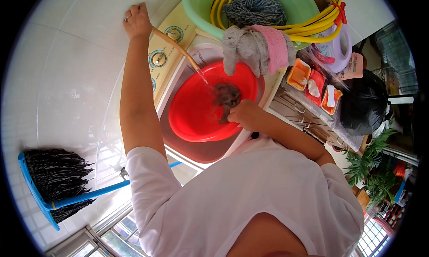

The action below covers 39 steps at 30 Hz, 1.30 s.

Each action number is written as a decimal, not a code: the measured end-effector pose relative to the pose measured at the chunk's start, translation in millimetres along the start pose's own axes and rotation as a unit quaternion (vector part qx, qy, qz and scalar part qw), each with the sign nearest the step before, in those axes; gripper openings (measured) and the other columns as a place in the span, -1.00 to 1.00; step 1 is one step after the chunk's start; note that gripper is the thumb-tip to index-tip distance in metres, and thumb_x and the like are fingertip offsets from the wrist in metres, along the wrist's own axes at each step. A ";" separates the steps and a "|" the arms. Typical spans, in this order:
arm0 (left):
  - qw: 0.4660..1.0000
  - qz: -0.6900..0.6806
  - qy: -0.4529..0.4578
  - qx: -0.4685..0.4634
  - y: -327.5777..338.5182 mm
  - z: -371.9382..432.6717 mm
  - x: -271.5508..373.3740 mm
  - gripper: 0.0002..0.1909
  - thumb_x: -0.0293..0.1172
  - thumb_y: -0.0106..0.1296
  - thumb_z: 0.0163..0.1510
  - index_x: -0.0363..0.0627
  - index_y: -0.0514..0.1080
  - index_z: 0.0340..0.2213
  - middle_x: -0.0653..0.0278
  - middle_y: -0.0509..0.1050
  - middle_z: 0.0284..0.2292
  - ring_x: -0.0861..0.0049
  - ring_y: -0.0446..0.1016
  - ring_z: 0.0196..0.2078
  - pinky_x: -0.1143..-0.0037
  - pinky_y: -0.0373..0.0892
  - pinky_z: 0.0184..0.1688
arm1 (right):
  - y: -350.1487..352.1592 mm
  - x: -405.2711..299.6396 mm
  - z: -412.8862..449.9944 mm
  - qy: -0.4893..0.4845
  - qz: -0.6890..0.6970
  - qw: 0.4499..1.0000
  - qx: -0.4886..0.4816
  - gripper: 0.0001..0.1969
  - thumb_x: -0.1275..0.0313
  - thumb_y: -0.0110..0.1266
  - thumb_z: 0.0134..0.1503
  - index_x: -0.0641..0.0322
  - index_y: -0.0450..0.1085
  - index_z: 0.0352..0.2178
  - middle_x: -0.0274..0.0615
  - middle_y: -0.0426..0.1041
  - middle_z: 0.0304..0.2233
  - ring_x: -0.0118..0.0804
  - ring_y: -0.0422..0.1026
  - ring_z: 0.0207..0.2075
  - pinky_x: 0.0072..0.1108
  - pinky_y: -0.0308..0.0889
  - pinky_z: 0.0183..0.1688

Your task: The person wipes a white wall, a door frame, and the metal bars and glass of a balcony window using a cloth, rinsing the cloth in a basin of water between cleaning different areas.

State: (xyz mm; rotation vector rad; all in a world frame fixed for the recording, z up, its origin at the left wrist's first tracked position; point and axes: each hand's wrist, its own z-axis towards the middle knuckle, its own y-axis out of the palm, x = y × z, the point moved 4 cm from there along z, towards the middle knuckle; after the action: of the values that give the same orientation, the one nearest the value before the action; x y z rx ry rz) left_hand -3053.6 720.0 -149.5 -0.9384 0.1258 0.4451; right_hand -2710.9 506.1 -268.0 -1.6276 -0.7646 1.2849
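Up against the wall, my left hand (137, 21) is curled, with a ring on one finger. Whatever lies under its fingers is hidden. A tan hose (174, 48) comes out beside that wrist and pours water into a red plastic basin (191, 109). The basin sits tilted in the open tub of a washing machine (214, 153). Inside it lies a wet, dark grey cloth (228, 94), partly in the water. My right hand (247, 115) grips the cloth's near end at the basin's right rim.
Control knobs (158, 58) line the machine's panel. A green basin (201, 13) holds a yellow hose (311, 27) and a mop head (256, 8); grey and pink cloths (258, 50) hang over its rim. A blue-handled mop (57, 186) leans left. Food trays (298, 74) and a black bag (363, 102) stand right.
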 end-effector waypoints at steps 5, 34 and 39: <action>1.000 -0.004 -0.002 0.006 2.5 -1.3 -1.2 -0.52 -0.49 -0.01 -0.04 0.11 0.28 -0.03 0.37 0.28 -0.06 0.34 0.28 0.01 0.29 0.29 -0.07 | -2.2 -0.7 1.4 0.004 -0.006 1.000 -0.011 -0.79 0.44 0.18 -0.24 0.03 0.42 -0.45 -0.37 0.40 -0.45 -0.31 0.41 -0.30 -0.42 0.27 -0.30; 0.964 -0.104 -0.050 -0.239 -95.2 -153.0 -36.0 -0.50 -0.17 0.14 -0.11 0.15 0.37 -0.07 0.29 0.43 -0.27 0.32 0.44 -0.22 0.35 0.38 -0.22 | -48.9 -31.9 -7.1 -0.156 0.033 0.986 0.056 -0.91 0.45 0.05 -0.19 0.08 0.34 -0.54 -0.36 0.35 -0.55 -0.28 0.41 -0.46 -0.46 0.22 -0.44; 0.872 -0.122 -0.117 -0.460 -90.7 -288.5 -65.3 -0.48 0.05 0.13 -0.15 -0.03 0.46 -0.21 0.21 0.51 -0.27 0.32 0.48 -0.19 0.34 0.40 -0.21 | -58.7 -40.3 -24.2 -0.222 0.022 0.974 0.047 -0.93 0.45 0.01 -0.20 0.06 0.31 -0.58 -0.39 0.33 -0.57 -0.31 0.39 -0.49 -0.49 0.22 -0.45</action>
State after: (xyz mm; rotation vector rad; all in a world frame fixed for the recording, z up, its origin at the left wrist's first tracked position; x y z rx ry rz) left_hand -3049.4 422.0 -232.7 -1.8026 -0.4707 0.3735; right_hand -2695.0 488.2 -196.7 -1.2999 -0.9213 1.7193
